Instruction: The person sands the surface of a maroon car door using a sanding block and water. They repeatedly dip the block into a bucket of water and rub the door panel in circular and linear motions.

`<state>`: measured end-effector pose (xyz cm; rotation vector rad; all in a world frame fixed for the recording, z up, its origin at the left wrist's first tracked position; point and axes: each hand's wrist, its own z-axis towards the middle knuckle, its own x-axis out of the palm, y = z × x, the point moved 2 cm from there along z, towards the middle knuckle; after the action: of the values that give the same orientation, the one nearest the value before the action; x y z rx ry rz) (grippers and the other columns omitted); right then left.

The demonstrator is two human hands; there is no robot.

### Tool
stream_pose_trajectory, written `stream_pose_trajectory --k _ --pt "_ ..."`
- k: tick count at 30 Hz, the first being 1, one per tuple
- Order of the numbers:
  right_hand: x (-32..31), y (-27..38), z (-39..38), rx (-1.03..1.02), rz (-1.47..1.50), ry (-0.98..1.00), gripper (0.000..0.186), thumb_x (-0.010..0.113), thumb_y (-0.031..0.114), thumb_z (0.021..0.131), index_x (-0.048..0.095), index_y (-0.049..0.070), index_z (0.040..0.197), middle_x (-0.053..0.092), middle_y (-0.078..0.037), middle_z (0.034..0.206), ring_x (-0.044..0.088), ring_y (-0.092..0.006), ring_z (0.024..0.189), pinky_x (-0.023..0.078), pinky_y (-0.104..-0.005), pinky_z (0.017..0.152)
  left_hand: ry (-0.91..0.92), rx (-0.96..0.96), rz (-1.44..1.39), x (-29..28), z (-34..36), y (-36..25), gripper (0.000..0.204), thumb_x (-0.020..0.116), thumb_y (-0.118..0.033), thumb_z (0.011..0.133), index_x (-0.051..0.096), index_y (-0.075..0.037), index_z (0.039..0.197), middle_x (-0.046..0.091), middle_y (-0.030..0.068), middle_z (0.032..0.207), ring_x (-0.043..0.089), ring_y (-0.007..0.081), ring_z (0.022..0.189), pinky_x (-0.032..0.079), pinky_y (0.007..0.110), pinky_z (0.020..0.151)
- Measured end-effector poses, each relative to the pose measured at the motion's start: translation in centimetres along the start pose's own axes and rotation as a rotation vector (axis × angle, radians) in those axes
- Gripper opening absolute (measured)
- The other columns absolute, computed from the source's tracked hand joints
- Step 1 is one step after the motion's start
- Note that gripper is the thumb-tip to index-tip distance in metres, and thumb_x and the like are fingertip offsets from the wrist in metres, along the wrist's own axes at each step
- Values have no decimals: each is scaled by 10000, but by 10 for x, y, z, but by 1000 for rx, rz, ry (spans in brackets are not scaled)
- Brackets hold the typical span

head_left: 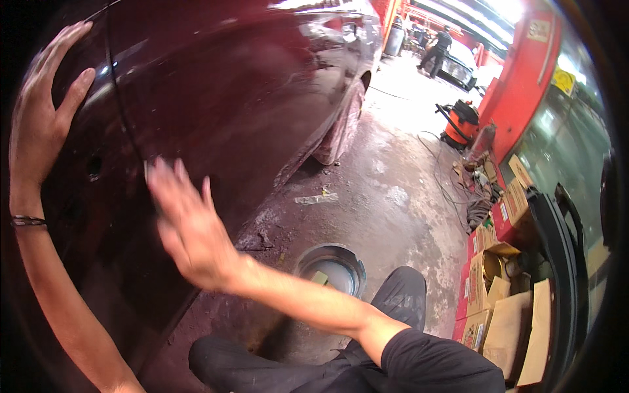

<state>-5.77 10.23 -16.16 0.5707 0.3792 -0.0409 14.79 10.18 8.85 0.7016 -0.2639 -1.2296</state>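
Observation:
A dark maroon car body (229, 85) fills the left side, with a thin panel seam running down it. My left hand (46, 108) lies on the panel at the far left, fingers spread and holding nothing. Lower and to its right, my right hand (196, 239) is stretched out flat near the seam, its fingers slightly blurred. Whether its palm touches the paint I cannot tell. A small dark hole (95, 168) shows in the panel between my two forearms. Below my right forearm a round bucket (360, 265) stands on the floor, with a yellow-green block (320, 278) in it.
A wheel wrapped in plastic (342, 128) sits under the car's far end. Cardboard boxes (508, 327) and long dark trim pieces (557, 262) line the right side. Farther off are an orange-black shop vacuum (463, 121), a cable (445, 173), a red pillar (529, 78) and a person (438, 51) by another car.

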Motion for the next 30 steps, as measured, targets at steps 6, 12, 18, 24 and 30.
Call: stream_pose_trajectory --k 6,12,18,24,30 --pt "12 9 -114 391 199 622 534 607 117 918 568 19 1441 659 -251 1372 652 -443 1238 538 -514 1063 -282 -174 -574 -15 -1 -174 243 658 -131 1052 762 -112 1271 742 94 1325 600 292 1401 400 457 1234" --pt "-97 -141 -177 650 -60 534 307 610 93 824 736 5 1091 748 -286 1059 730 -460 1042 584 -542 881 -62 -607 -1434 9 -106 -408 195 683 -32 926 762 -26 1104 749 160 1132 692 390 1208 525 472 1077" --pt "-106 -276 -352 1129 -572 1096 427 597 268 959 740 82 1315 735 -221 1287 708 -385 1222 567 -507 1047 1263 -758 -1248 15 -337 -600 974 794 -373 890 279 -52 1652 559 368 1450 594 523 1311 488 569 1111" --pt "-85 -249 -468 1310 -600 799 757 589 316 966 376 130 1668 374 -193 1713 383 -415 1565 385 -507 1249 1395 -685 -1222 -31 -347 -621 795 626 -97 947 284 -82 1664 744 307 992 748 480 930 580 561 853" --pt "-92 -271 -489 1358 -413 1162 452 627 289 925 772 35 1269 753 -235 1276 714 -374 1236 560 -480 1057 1329 -808 -1253 -77 -367 -604 862 635 -48 922 244 -75 1689 737 309 968 739 486 915 572 564 849"
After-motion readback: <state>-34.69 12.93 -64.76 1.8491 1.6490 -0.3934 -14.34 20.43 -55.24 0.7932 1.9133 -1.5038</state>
